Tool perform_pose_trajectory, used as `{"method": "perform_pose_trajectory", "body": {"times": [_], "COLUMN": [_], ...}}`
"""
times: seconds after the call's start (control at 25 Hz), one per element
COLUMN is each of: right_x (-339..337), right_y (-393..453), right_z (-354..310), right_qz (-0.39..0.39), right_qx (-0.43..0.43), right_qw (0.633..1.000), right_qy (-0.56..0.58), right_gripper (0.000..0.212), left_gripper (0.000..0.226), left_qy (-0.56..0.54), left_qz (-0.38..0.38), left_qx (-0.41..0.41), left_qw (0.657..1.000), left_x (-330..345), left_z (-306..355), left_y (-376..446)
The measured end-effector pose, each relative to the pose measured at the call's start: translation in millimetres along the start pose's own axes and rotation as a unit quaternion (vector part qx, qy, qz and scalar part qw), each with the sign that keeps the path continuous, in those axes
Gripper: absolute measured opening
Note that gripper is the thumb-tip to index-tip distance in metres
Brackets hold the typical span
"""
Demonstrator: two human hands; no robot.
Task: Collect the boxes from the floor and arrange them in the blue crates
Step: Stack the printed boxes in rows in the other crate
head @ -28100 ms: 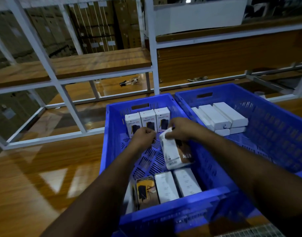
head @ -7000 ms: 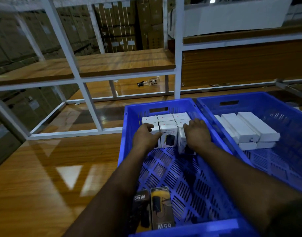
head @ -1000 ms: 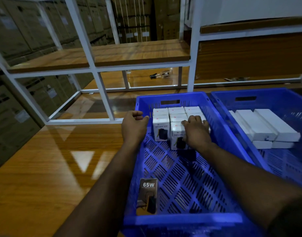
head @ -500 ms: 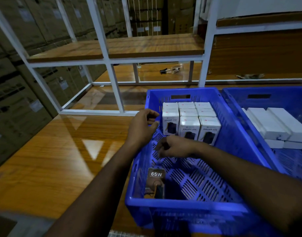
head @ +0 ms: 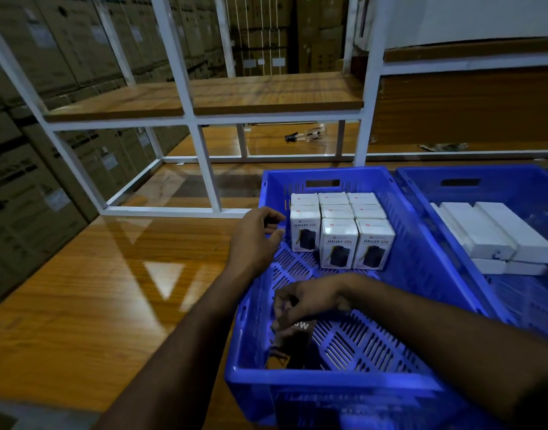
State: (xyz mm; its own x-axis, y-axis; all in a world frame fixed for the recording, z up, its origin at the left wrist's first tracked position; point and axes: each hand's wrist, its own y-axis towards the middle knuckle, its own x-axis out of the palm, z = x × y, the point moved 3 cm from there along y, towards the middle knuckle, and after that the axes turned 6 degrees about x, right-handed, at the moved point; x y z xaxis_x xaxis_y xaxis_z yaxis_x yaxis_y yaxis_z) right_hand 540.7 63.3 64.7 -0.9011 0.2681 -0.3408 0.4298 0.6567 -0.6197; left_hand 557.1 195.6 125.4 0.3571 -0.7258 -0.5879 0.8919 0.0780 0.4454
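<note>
Gripping a dark flat cardboard box (head: 292, 339) printed with white lettering, the right hand (head: 306, 301) curls its fingers over the box's upper end near the front left corner of the blue slatted plastic crate (head: 325, 387). The box stands tilted against that crate's floor; its lower part is in shadow. Toward the far wall of the same crate stand white upright cardboard boxes (head: 339, 226) marked "HALLEY 20K", packed touching one another in three rows, the front row one short on the left. The left hand (head: 257, 235) hovers over the crate's left rim, just beside the nearest white box, fingers loosely bent and holding nothing. Right of the crate, touching it, sits a second blue plastic crate (head: 471, 183) with long white flat boxes (head: 496, 235) stacked inside. Both crates rest on a glossy wooden surface (head: 89, 283). Beyond the crate rises a white metal shelving frame (head: 185, 97) with wooden boards, and left of that stand stacked brown cartons (head: 27, 150).
</note>
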Motion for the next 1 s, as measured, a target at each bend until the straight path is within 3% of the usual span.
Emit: {"method": "perform_pose_trajectory", "body": {"times": [0.16,0.28,0.36,0.44,0.52,0.64,0.88,1.0], "right_x": [2,-1,-4,3,10,9,-36,-58], "right_y": [7,13,13,11,8,6,-10,-25], "right_z": [8,11,14,19,21,15,6,3], "right_qz": [-0.004,0.069,0.112,0.065,0.009,0.003,0.172,0.237], "right_qx": [0.038,0.069,0.124,0.211,0.261,0.251,0.169,0.115], "right_qw": [0.998,0.989,0.986,0.975,0.965,0.968,0.966,0.958], "right_qy": [0.049,0.111,0.031,0.004,0.028,0.021,0.089,0.116], "right_gripper": [0.027,0.018,0.036,0.061,0.061,0.04,0.042,0.031], "left_gripper": [0.017,0.017,0.016,0.016,0.016,0.016,0.016,0.017], "left_qy": [0.008,0.009,0.013,0.013,0.011,0.015,0.033,0.096], "left_qz": [-0.001,0.0,-0.001,-0.003,-0.003,-0.002,-0.009,-0.034], "left_qx": [-0.005,-0.009,-0.008,-0.004,-0.002,0.001,-0.013,-0.039], "left_qw": [1.0,1.0,1.0,1.0,1.0,1.0,0.999,0.994], "left_x": [1,1,1,1,1,1,2,1], "left_z": [-1,0,1,1,0,0,-1,6], "left_y": [0,0,0,0,0,0,2,8]}}
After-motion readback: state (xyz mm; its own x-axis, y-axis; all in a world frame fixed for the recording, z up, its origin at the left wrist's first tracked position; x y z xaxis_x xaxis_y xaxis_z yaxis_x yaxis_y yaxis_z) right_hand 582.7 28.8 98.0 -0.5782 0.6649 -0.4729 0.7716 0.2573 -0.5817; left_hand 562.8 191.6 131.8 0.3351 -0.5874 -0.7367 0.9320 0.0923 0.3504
